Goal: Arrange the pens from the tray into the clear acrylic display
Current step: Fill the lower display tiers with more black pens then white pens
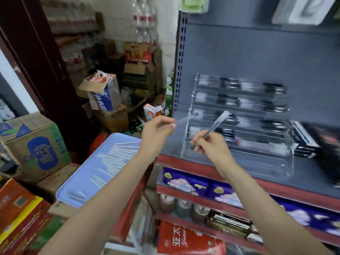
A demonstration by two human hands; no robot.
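A pale blue tray (77,183) rests on boxes at lower left, with several white pens (114,159) lying on it. The clear acrylic display (244,162) stands on the grey shelf, its upper tiers holding several pens. My right hand (211,146) pinches a clear pen (216,124) with a dark tip, tilted up toward the display's left end. My left hand (156,131) is raised over the tray's far edge and pinches a thin, blurred clear pen (181,120) that points right at the display. The picture is motion-blurred.
The grey shelf (312,173) has a red front edge; black boxes (303,140) sit right of the display. Purple packs and jars fill the shelves below. Cardboard cartons (36,146) crowd the left, with stacked boxes and bottles behind.
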